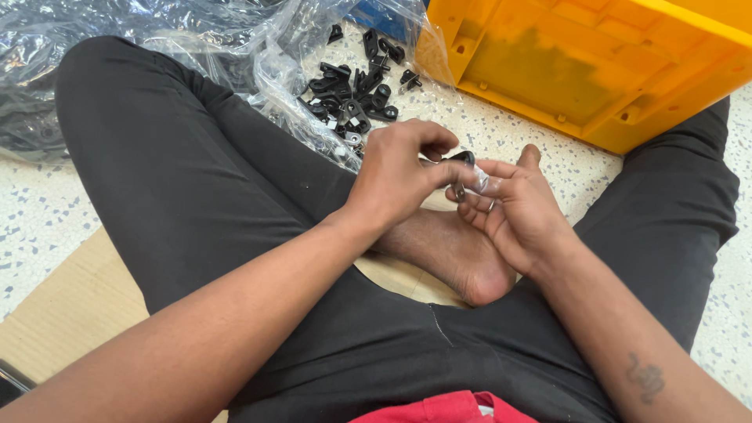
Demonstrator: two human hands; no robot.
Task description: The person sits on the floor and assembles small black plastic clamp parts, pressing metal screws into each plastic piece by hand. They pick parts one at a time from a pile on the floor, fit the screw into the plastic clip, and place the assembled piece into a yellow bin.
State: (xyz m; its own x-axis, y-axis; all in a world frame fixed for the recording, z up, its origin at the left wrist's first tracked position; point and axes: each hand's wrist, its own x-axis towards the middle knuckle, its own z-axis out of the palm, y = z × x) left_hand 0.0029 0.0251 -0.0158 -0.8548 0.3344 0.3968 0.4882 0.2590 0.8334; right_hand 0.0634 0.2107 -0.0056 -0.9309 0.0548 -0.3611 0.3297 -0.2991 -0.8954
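Item: small black clip, held over the lap, pinched between the fingertips of our left hand and steadied by our right hand.

Fingers: the left thumb and forefinger are closed on the clip; the right fingers curl together around a small silvery piece just below it. Whether that piece is a screw or a sleeve, we cannot tell.

Step in hand, as we judge it: fitting the silvery piece to the clip. The next move seems to call for fine alignment and a steady pinch, since both parts are small.

Orientation: the clip's long axis appears to run roughly crosswise, from left fingers toward right, its rounded end showing toward the right fingers; most of it is hidden.

Nearby: a heap of like black clips on the speckled floor beyond the left fingers, beside clear plastic bags; a yellow crate lies beyond the right fingers.
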